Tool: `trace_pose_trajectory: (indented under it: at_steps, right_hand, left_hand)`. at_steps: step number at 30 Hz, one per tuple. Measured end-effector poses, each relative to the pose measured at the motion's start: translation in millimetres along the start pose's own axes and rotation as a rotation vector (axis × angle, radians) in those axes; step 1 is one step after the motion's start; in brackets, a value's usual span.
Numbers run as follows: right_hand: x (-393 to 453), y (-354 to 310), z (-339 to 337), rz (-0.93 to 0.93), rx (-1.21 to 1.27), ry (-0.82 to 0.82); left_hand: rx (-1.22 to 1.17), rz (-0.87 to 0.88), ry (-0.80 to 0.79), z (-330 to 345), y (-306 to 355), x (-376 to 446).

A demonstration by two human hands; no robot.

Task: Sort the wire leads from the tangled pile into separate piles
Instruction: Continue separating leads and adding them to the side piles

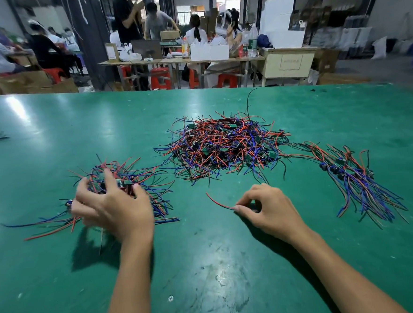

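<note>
Green table point(208, 266): it lies under both my forearms and all the wires.
Left hand point(114, 209): my fingers are spread and curled over the left pile point(129, 183), gripping a clump of red, blue and black leads with small boards.
Right hand point(265, 208): my thumb and forefinger pinch one loose red wire point(217, 202), which trails left of my fingertips along the table.
Tangled pile point(224, 147): it sits beyond my fingers, between both hands.
Right pile point(356, 182): its combed leads lie well right of my right hand.
</note>
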State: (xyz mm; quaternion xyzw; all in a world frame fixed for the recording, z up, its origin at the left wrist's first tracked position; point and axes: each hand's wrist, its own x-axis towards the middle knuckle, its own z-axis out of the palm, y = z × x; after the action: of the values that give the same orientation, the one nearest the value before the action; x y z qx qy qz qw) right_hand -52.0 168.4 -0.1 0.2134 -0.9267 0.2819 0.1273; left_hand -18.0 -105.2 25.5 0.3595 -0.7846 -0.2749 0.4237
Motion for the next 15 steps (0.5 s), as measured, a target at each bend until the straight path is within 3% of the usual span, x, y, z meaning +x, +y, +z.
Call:
trace_pose_trajectory:
  at_steps: [2, 5, 8, 11, 15]
  right_hand:
    - [-0.1, 0.6, -0.7, 0.029, -0.003, 0.045]
    - [0.3, -2.2, -2.8, 0.037, 0.225, 0.136]
    - [0.4, -8.6, -4.0, -0.023, 0.306, 0.153]
    - [0.6, -9.8, -5.6, -0.007, 0.343, 0.215]
    - [1.2, -5.1, -11.4, -0.027, 0.266, 0.25]
  left_hand:
    - [-0.093, 0.253, -0.045, 1.4, 13.8, -10.3]
    - [-0.286, 0.678, -0.432, 4.1, 32.5, -33.8]
    - [-0.18, 1.001, -0.588, 5.2, 39.0, -53.5]
    - [-0.214, 0.995, -0.653, 5.0, 38.5, -55.2]
    - [-0.459, 0.653, -0.886, 5.1, 37.9, -54.9]
